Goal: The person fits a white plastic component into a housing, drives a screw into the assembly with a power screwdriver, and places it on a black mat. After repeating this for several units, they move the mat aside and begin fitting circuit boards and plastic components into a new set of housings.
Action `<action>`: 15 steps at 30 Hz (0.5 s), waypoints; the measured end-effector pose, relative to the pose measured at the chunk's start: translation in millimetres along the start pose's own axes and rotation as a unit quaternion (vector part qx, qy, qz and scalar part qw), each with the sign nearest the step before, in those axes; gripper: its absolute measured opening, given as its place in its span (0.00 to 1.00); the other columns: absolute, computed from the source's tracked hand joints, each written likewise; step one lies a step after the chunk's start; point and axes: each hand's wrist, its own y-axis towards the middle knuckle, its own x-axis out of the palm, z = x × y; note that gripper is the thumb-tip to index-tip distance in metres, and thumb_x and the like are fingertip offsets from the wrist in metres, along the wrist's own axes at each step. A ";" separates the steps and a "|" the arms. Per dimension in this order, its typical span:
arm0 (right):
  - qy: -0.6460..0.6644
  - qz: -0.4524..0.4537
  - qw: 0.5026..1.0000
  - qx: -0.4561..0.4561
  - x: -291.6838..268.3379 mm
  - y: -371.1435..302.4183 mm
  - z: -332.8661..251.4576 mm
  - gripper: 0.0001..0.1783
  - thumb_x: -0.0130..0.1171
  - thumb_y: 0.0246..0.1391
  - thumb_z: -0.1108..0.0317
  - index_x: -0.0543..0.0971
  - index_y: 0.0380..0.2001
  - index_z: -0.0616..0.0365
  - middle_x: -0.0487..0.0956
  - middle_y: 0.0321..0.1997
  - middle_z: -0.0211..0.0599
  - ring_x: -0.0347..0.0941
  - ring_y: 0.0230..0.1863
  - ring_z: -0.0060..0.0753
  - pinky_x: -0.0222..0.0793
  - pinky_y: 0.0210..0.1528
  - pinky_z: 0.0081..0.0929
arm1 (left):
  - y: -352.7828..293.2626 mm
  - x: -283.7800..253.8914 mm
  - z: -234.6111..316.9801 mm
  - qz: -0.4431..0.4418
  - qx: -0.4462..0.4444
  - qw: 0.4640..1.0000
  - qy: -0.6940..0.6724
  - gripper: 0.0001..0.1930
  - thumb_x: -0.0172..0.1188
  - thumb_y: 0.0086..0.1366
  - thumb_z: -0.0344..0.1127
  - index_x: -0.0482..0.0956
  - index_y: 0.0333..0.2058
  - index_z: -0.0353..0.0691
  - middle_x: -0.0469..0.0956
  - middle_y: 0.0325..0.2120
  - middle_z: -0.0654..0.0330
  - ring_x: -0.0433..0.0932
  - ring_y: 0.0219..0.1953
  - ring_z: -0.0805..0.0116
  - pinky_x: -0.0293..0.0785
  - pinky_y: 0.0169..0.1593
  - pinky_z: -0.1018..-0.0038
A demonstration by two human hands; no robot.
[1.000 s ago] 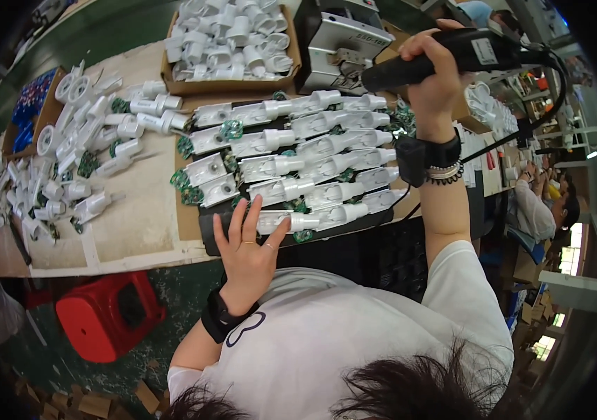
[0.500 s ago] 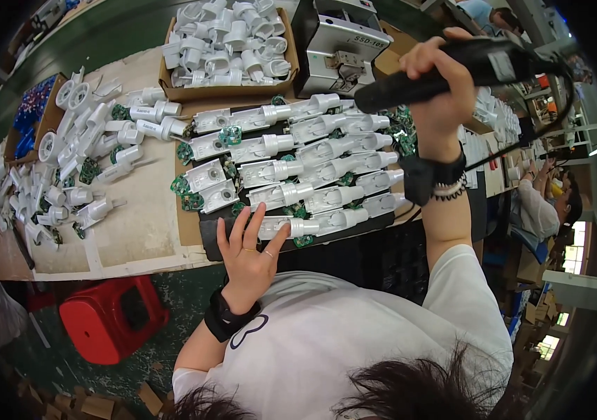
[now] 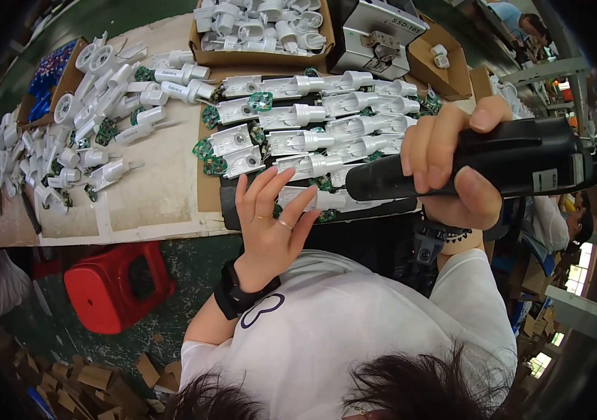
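Note:
My right hand point(image 3: 445, 143) is wrapped round a black corded electric screwdriver point(image 3: 529, 157), held above the right part of the white plastic housings point(image 3: 302, 142). Its front end points left, and no bit can be made out. Fingers spread, my left hand point(image 3: 270, 227) hovers over or lightly touches the near left end of the rows, beside a nearest-row housing point(image 3: 325, 201). The housings lie in several rows on a black board point(image 3: 230, 210). Small green circuit boards point(image 3: 260, 102) hang from or lie among them. The screwdriver and right hand hide the rows' right end.
Loose white parts point(image 3: 106, 119) cover the table's left side. Behind the rows stand a carton of white caps point(image 3: 263, 57), a grey machine point(image 3: 375, 42) and another carton point(image 3: 449, 77). A blue-filled box point(image 3: 50, 84) stands far left. On the floor is a red stool point(image 3: 113, 290).
My right hand has brought the screwdriver down and nearer, over the housings' right side. My left hand has stayed near the front left end, its fingers spread. The whole view has shifted.

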 end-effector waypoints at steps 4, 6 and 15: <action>0.005 -0.015 1.000 0.022 3.7 -3.4 -4.4 0.24 0.57 0.47 0.67 0.62 0.47 0.48 0.70 0.22 0.30 0.66 0.20 0.26 0.64 0.31 0.26 | 12.2 0.5 3.3 -0.003 0.026 1.000 0.014 0.14 0.66 0.51 0.34 0.81 0.39 0.49 0.71 0.51 0.58 0.65 0.56 0.57 0.48 0.62 0.52; 0.005 -0.017 0.999 0.029 4.9 -6.0 -5.9 0.24 0.58 0.48 0.67 0.62 0.47 0.48 0.70 0.22 0.30 0.67 0.21 0.26 0.64 0.31 0.26 | 13.4 1.9 3.1 -0.008 0.032 0.999 0.014 0.14 0.66 0.50 0.33 0.81 0.38 0.48 0.72 0.50 0.59 0.66 0.55 0.57 0.48 0.62 0.52; 0.006 -0.001 0.999 0.035 7.2 -12.2 -7.9 0.23 0.60 0.49 0.65 0.62 0.46 0.47 0.70 0.22 0.30 0.66 0.20 0.26 0.64 0.31 0.27 | 9.2 8.1 2.1 0.000 0.045 0.999 -0.024 0.12 0.67 0.50 0.32 0.81 0.35 0.47 0.76 0.43 0.65 0.70 0.49 0.62 0.52 0.60 0.55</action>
